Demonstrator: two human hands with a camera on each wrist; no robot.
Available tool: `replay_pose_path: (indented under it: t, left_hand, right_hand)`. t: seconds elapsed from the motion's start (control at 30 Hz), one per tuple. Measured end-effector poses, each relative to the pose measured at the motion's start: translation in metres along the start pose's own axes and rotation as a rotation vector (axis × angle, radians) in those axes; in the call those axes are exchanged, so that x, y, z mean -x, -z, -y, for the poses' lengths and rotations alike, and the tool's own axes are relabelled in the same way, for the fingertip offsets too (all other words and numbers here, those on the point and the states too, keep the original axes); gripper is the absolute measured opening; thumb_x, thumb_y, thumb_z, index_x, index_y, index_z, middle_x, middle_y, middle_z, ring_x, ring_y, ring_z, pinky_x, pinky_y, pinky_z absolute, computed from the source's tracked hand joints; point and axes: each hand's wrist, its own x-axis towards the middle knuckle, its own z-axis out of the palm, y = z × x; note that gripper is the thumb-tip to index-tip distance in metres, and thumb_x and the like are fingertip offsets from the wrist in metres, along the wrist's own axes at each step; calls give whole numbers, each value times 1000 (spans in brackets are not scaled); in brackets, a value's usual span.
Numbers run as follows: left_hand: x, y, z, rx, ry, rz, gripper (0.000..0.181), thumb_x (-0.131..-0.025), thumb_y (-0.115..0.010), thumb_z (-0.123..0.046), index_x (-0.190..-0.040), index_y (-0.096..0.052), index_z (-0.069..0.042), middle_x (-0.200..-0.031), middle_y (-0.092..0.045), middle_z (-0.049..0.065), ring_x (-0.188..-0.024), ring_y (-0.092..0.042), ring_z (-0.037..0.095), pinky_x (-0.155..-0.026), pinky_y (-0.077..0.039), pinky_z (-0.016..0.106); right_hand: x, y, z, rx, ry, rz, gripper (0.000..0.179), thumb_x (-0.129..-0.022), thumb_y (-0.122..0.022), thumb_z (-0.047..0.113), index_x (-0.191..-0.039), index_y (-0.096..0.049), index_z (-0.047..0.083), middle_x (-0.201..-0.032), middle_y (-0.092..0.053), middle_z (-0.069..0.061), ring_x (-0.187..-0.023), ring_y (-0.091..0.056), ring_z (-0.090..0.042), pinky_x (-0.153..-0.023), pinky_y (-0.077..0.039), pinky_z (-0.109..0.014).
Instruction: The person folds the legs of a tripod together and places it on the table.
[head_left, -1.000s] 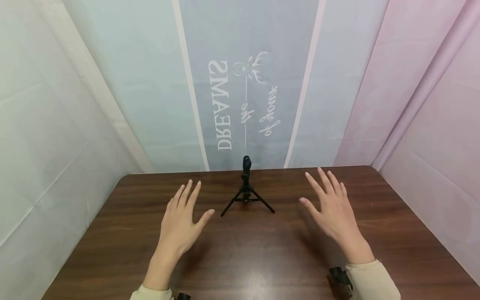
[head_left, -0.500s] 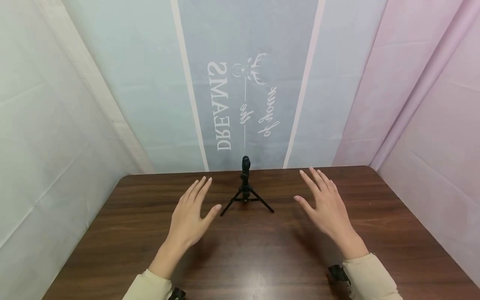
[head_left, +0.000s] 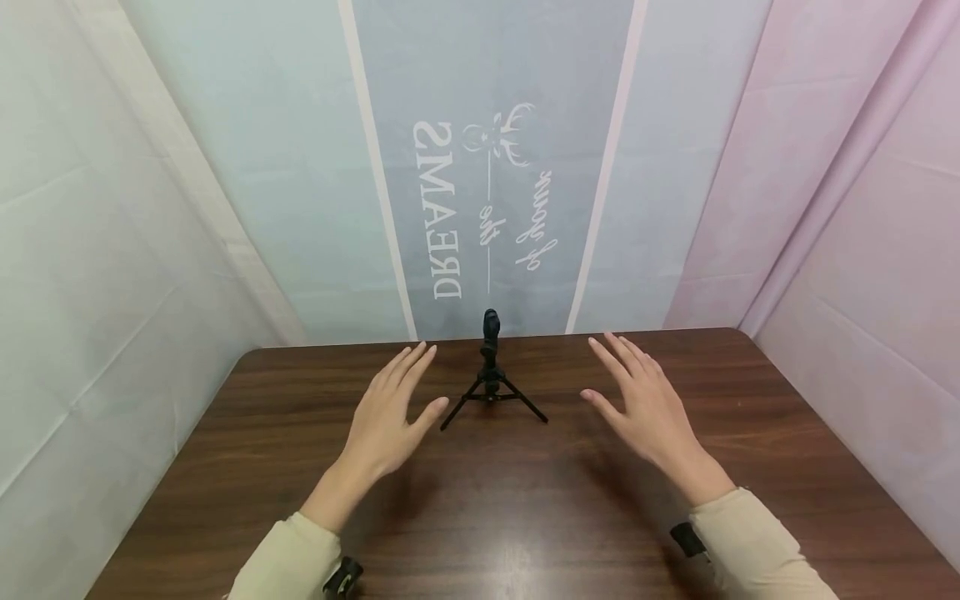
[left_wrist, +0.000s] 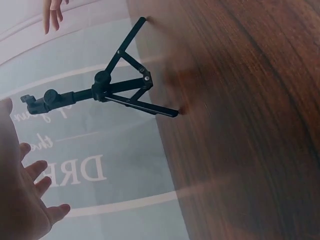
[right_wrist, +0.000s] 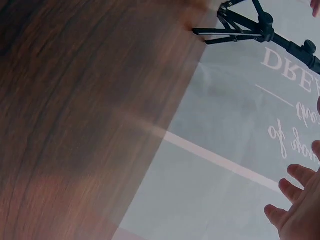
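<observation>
A small black tripod point(head_left: 491, 358) stands upright with its legs spread near the back of the brown wooden table point(head_left: 495, 500). My left hand point(head_left: 390, 417) hovers over the table to the left of it, fingers extended and thumb pointing toward a tripod leg without touching. To the right, my right hand point(head_left: 645, 408) is held in the air with fingers spread and nothing in it. The left wrist view shows the whole tripod point(left_wrist: 100, 90) beside the left hand point(left_wrist: 22, 195). In the right wrist view the tripod point(right_wrist: 265, 30) is cut off at the edge.
A printed cloth backdrop point(head_left: 495, 67) with mirrored white lettering hangs behind the table's far edge. Pale cloth walls, one on the left point(head_left: 97, 292) and one on the right point(head_left: 885, 275), flank the table. A dark device point(head_left: 342, 577) is strapped at the left cuff.
Both hands have moved inward toward the tripod, the left one farther and slightly forward. The tripod has stayed in place.
</observation>
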Motion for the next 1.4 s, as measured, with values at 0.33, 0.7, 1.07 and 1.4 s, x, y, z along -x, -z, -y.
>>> replay_pose_path:
  t: [0.33,0.7,1.07,1.4]
  left_hand:
    - [-8,-1,2,59,-44,17,66,-103,-46,-51,-159,-23,-26,-162,-24,-4,-149,-21,22,-117,-23,53]
    - [-24,0,3,168,-102,-17,59,-104,-46,-44,-158,-28,-28,-161,-29,-4,-146,-28,24,-110,-32,60]
    - [-42,1,1,343,-51,45,50,-105,-44,-45,-154,-34,-37,-157,-34,-11,-145,-28,18,-113,-27,60]
    - [-62,-5,-3,481,23,88,47,-104,-49,-45,-150,-43,-36,-154,-40,-7,-144,-32,19,-115,-27,54]
  right_hand:
    - [0,-7,0,-15,81,2,78,-92,-71,38,-157,-31,24,-160,-31,-6,-142,-33,-35,-112,-29,-55]
    - [-4,-11,-4,-53,172,26,75,-91,-73,36,-155,-37,22,-158,-35,-5,-141,-36,-34,-110,-32,-55]
    - [-10,-14,-8,-212,163,138,69,-95,-69,33,-155,-36,27,-158,-33,1,-141,-35,-29,-109,-34,-56]
    - [-17,-21,-4,-327,95,191,59,-98,-65,35,-151,-43,24,-153,-42,1,-139,-38,-25,-110,-34,-53]
